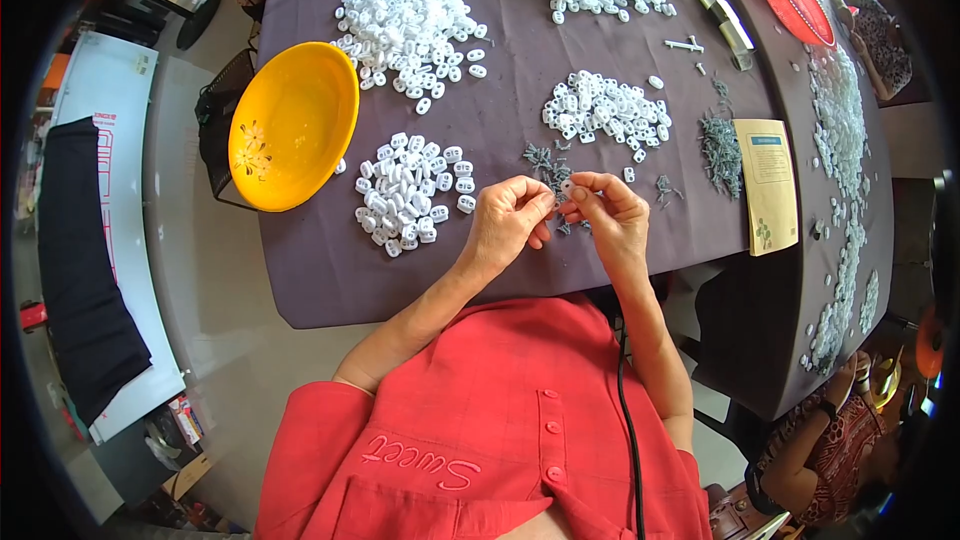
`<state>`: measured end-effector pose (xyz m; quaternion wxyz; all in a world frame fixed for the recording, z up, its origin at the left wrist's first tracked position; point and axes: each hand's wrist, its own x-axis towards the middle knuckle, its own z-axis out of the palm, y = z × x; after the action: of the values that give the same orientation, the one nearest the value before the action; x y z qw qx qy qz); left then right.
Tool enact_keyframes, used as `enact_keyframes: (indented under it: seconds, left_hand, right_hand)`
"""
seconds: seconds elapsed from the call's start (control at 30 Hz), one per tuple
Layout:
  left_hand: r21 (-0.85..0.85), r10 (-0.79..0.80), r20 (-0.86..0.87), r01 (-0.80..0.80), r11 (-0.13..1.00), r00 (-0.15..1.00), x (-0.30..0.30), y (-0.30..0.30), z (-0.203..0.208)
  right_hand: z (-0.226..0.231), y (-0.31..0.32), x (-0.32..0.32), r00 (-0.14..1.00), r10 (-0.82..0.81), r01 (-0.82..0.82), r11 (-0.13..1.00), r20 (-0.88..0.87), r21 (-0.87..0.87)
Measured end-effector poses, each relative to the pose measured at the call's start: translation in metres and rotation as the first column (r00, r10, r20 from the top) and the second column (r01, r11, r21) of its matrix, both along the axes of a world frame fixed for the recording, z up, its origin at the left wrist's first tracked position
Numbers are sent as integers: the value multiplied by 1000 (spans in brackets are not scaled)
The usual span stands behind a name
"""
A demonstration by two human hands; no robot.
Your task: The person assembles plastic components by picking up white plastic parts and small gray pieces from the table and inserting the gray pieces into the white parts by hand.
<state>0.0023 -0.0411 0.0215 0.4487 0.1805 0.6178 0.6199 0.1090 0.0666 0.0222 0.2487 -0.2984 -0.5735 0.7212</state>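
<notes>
Close above the table's near edge, my right hand [615, 222] pinches a small white plastic piece [566, 185] between thumb and fingertips. My left hand [505, 225] is closed in a pinch right beside it, its fingertips nearly meeting the piece; whatever they hold is too small to make out. Just beyond and under my fingers lies a small pile of grey screws [545, 162]. A heap of white oval plastic pieces with holes [405, 192] sits left of my left hand. Beyond my right hand is a heap of white plastic pieces [605, 110].
A yellow bowl [310, 130] stands at the table's left edge. Larger white heaps [410, 30] lie farther back. On the right are more grey screws [720, 152], a yellowish booklet [768, 190] and a clear box [722, 25]. Other people sit around the adjoining table with a red basket [797, 2].
</notes>
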Motion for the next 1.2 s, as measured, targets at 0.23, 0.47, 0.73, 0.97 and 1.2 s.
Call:
enact_keyframes:
  seconds: [0.23,0.47,0.73,0.97,1.2]
  left_hand:
    - [9,-14,-5,14,1000,1000,0,2,-1]
    - [60,5,95,-10,998,995,-1,3,-6]
    - [23,3,170,-7,1000,985,-1,7,2]
    - [18,29,264,-35,999,964,-1,15,3]
    - [111,86,214,-112,987,973,9,20,-1]
  right_hand:
    - [-6,-3,1,999,32,-33,999,18,32]
    - [-4,-2,1,995,76,-81,992,59,96]
    - [-5,-2,2,996,74,-77,994,40,73]
    - [7,5,2,983,80,-133,928,163,349]
    - [16,0,-6,984,-9,-110,759,179,641]
